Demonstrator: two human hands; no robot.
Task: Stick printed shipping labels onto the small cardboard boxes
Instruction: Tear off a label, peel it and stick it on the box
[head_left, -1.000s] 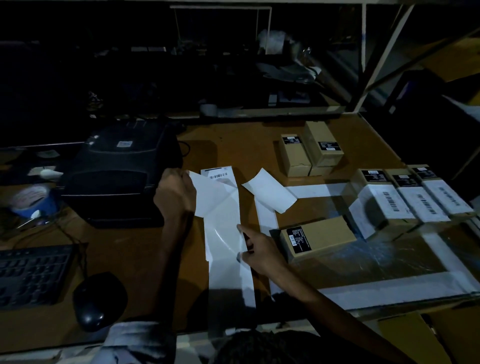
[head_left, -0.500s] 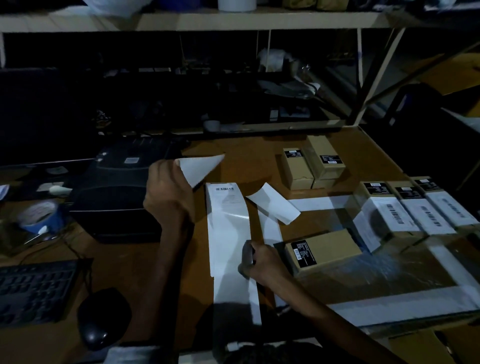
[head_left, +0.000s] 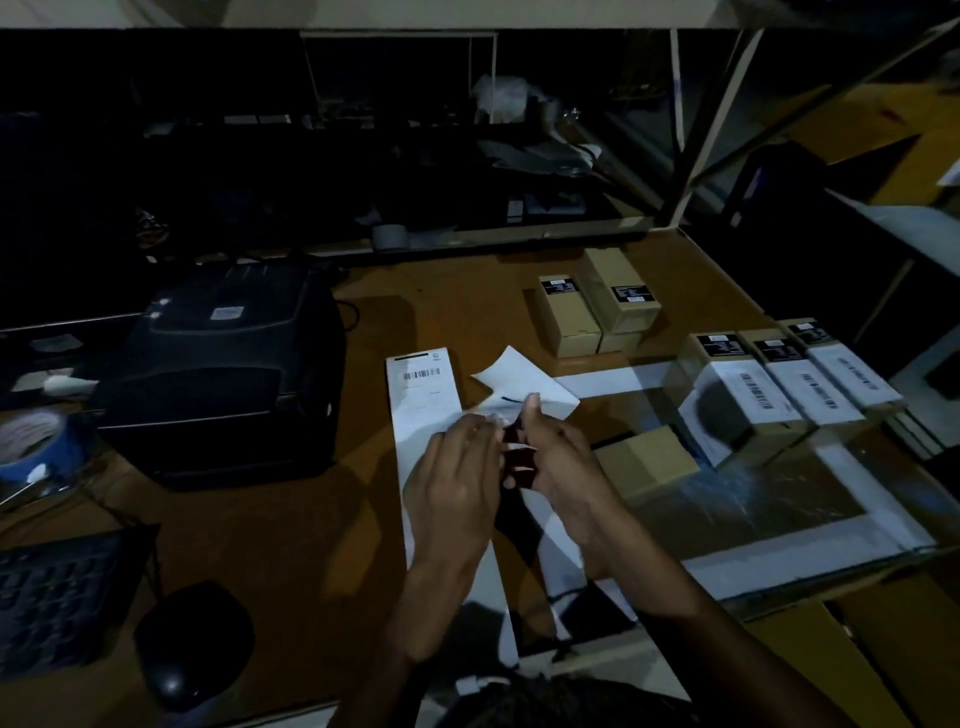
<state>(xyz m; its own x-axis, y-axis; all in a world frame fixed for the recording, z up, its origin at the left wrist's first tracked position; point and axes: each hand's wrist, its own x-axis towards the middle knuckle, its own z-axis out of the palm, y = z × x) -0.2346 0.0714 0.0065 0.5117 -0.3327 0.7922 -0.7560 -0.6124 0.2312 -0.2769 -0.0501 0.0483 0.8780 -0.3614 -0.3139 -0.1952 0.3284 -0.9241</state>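
Note:
My left hand (head_left: 457, 467) and my right hand (head_left: 556, 457) meet above the table's middle, both pinching one white label (head_left: 498, 410) between them. Under them lies a long white label strip (head_left: 423, 395) with a printed barcode label at its far end. A loose white sheet (head_left: 524, 382) curls up just beyond my fingers. A plain cardboard box (head_left: 649, 460) lies right of my right hand. Three boxes (head_left: 774, 387) with white labels stand in a row at the right. Two more brown boxes (head_left: 592, 312) stand farther back.
A black label printer (head_left: 223, 374) sits at the left, touching nothing. A blue tape roll (head_left: 31, 441), a keyboard (head_left: 57, 597) and a mouse (head_left: 192, 639) occupy the near left. A metal shelf frame (head_left: 691, 156) rises at the back right. White tape lines (head_left: 779, 556) mark the tabletop.
My left hand came down and right from near the printer with the peeled label. My right hand left the strip and rose to take the label too.

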